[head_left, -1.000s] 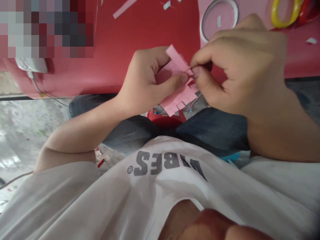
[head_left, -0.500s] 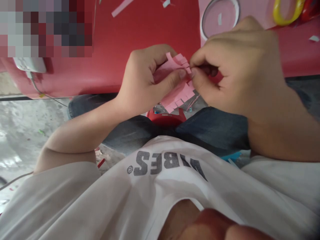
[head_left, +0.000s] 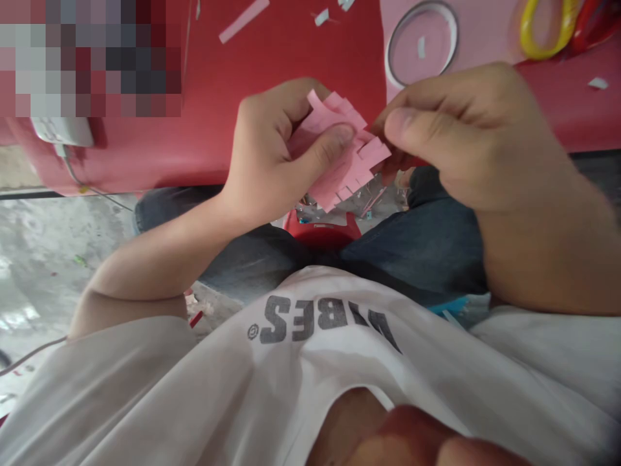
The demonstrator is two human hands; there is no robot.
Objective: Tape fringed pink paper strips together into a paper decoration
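Observation:
A small piece of pink paper [head_left: 323, 155] with short tabs cut along its edges is in front of me, above my lap. My left hand [head_left: 281, 152] is closed on it, thumb flat on top and fingers behind. At the paper's right edge is my right hand [head_left: 466, 136], its thumb lifted off the paper and lying over the bent index finger. The right fingertips are at or just behind the tabs, partly hidden and blurred; whether they touch cannot be made out. Some tabs on the right side are bent.
A red table [head_left: 213, 123] spans the front. On it lie a pink strip [head_left: 244, 21], white scraps [head_left: 321, 17], a clear ring-edged disc [head_left: 422, 42], a yellow handle loop [head_left: 548, 29] and a white power adapter [head_left: 63, 129] with its cable. A red stool [head_left: 323, 233] shows between my knees.
My right hand has drawn slightly right; its thumb has come off the tab it pinched. The paper in my left hand has turned a little, with its right-hand tabs now more visible.

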